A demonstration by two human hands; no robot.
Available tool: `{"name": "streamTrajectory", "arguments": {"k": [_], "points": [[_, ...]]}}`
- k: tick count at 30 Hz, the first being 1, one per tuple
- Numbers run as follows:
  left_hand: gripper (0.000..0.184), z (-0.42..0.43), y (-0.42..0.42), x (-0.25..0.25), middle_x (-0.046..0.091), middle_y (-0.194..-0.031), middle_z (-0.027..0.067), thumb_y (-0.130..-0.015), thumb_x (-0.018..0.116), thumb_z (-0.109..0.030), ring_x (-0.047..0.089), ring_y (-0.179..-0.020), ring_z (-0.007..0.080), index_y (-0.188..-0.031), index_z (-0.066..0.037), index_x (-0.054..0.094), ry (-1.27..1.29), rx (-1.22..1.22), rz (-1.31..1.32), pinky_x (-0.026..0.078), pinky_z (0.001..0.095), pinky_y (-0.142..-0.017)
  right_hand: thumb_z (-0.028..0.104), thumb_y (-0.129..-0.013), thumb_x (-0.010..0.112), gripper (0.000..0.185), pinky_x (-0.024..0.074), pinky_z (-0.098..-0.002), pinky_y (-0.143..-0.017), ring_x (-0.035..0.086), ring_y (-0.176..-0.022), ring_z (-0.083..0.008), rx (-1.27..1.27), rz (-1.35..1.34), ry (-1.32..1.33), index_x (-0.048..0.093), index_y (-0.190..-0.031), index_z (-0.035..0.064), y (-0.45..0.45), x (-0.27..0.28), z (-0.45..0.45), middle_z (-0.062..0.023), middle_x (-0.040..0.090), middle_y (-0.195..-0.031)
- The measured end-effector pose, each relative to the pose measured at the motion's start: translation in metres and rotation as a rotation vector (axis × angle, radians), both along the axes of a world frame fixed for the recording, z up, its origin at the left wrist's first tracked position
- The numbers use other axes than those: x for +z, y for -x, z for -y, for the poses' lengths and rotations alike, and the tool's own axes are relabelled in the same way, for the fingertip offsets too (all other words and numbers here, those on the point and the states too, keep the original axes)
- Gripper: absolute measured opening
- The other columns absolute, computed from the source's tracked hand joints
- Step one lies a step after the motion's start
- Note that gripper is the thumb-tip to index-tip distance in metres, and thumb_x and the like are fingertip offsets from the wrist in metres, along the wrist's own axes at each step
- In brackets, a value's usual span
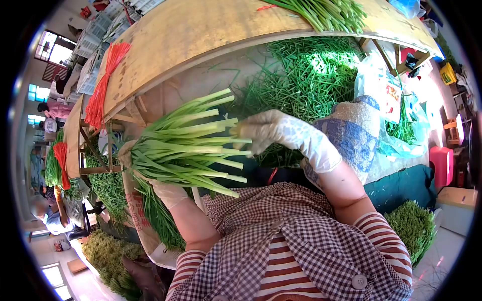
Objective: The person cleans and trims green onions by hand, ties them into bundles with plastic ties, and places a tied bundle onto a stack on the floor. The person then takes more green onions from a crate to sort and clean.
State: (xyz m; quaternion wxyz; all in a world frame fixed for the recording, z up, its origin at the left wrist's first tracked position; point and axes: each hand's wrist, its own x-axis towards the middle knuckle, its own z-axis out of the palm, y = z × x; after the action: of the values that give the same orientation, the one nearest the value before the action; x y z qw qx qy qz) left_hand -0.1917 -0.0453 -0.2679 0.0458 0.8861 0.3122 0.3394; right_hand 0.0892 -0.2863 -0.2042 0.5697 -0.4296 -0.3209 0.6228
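My left hand [126,153], in a pale glove, wraps round the leafy end of a bunch of garlic greens [186,148]. Its pale stalk ends fan out to the right, in front of my chest. At those ends is my right hand [281,133], in a whitish patterned glove. Its fingers are bent in a pinch and slightly blurred, so what lies between them is not clear. Below the right hand, a heap of loose green leaves and trimmings [314,80] covers the floor under the table.
A long wooden table [201,35] curves ahead, carrying another bunch of greens [324,12]. Red ties [106,85] hang over its left end. A blue-and-white covered bundle [351,133] and a plastic bag [384,90] are to the right. Bundled greens [411,228] stand lower right. People are at far left.
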Motion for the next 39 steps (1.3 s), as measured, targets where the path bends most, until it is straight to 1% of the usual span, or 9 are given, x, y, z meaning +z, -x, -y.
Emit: {"name": "streamTrajectory", "arguments": {"k": [4,7,14,19,25,29,30,32,39], "points": [[0.058,0.021,0.0,0.007,0.039,-0.144,0.0088,-0.097,0.042,-0.041,0.041,-0.129,0.0256,-0.143,-0.008,0.031,0.616,-0.222,0.216,0.031,0.0393,-0.111,0.008,-0.083,0.07,0.027,0.0531,-0.0251,-0.068,0.067,-0.078,-0.0149,-0.123,0.116,0.093,0.066,-0.108,-0.0032,0.015,0.005,-0.011,-0.0114,0.07,-0.089],[0.055,0.041,-0.007,0.023,0.044,-0.14,0.0113,-0.097,0.042,-0.042,0.045,-0.124,0.0278,-0.14,-0.006,0.038,1.604,-1.018,1.044,0.036,0.0409,-0.107,0.004,-0.081,0.071,0.026,0.0543,-0.0274,-0.077,0.066,-0.086,-0.0141,-0.182,0.146,0.135,0.068,-0.105,-0.0031,0.017,0.002,-0.016,-0.0112,0.07,-0.094],[0.05,0.051,-0.012,0.03,0.053,-0.129,0.0145,-0.097,0.043,-0.039,0.055,-0.111,0.0293,-0.132,-0.003,0.045,1.195,-0.473,0.868,0.048,0.0431,-0.094,0.016,-0.084,0.072,0.025,0.0471,-0.0233,-0.049,0.064,-0.069,-0.0089,-0.181,-0.015,0.161,0.069,-0.104,0.0033,0.023,-0.045,-0.033,-0.0069,0.07,-0.084],[0.051,0.038,0.008,0.013,0.049,-0.134,0.012,-0.097,0.042,-0.039,0.05,-0.12,0.0272,-0.133,-0.003,0.045,-0.558,0.126,-0.506,0.042,0.0416,-0.101,0.019,-0.084,0.071,0.025,0.0494,-0.025,-0.053,0.066,-0.074,-0.0119,-0.097,-0.002,0.113,0.069,-0.104,0.0027,0.02,-0.041,-0.027,-0.0081,0.071,-0.087],[0.054,0.019,0.025,0.02,0.04,-0.139,0.0088,-0.093,0.044,-0.042,0.037,-0.129,0.0263,-0.138,-0.012,0.036,-0.654,0.257,-0.764,0.029,0.0483,-0.107,0.011,-0.084,0.066,0.02,0.0551,-0.0294,-0.074,0.067,-0.077,-0.0155,-0.179,0.094,0.012,0.067,-0.103,0.0027,-0.021,-0.012,-0.001,-0.0095,0.07,-0.088],[0.037,0.004,0.016,0.037,0.04,-0.118,0.0054,-0.09,0.048,-0.034,0.038,-0.11,0.0214,-0.119,-0.013,0.037,0.324,-0.097,0.194,0.031,0.0414,-0.093,0.024,-0.088,0.066,0.021,0.0547,-0.0278,-0.068,0.065,-0.066,-0.0137,-0.745,-0.188,-0.103,0.066,-0.092,0.0032,-0.074,-0.012,0.02,-0.0092,0.07,-0.083],[0.033,0.006,0.008,0.041,0.04,-0.113,0.0046,-0.089,0.049,-0.032,0.038,-0.105,0.0202,-0.114,-0.013,0.038,0.683,-0.312,0.605,0.032,0.0396,-0.09,0.025,-0.086,0.069,0.023,0.0545,-0.027,-0.073,0.066,-0.071,-0.0138,-0.737,0.368,0.139,0.066,-0.092,0.0031,-0.068,0.001,0.017,-0.008,0.07,-0.085],[0.026,0.008,-0.01,0.051,0.039,-0.102,0.0029,-0.088,0.051,-0.028,0.039,-0.096,0.0177,-0.105,-0.013,0.038,1.11,-0.619,1.247,0.033,0.0362,-0.083,0.016,-0.082,0.073,0.023,0.0529,-0.027,-0.078,0.065,-0.082,-0.0127,-0.522,0.461,0.021,0.068,-0.101,0.0039,-0.046,0.001,0.016,-0.0062,0.071,-0.09],[0.021,-0.009,-0.052,0.076,0.039,-0.066,-0.003,-0.082,0.058,-0.014,0.042,-0.063,0.0092,-0.071,-0.014,0.04,1.628,-1.349,1.873,0.037,0.024,-0.06,0.015,-0.087,0.067,0.016,0.0506,-0.0249,-0.07,0.062,-0.072,-0.0101,-0.491,0.521,-0.02,0.068,-0.092,-0.0001,0.004,0.008,-0.006,-0.007,0.069,-0.078]]}}
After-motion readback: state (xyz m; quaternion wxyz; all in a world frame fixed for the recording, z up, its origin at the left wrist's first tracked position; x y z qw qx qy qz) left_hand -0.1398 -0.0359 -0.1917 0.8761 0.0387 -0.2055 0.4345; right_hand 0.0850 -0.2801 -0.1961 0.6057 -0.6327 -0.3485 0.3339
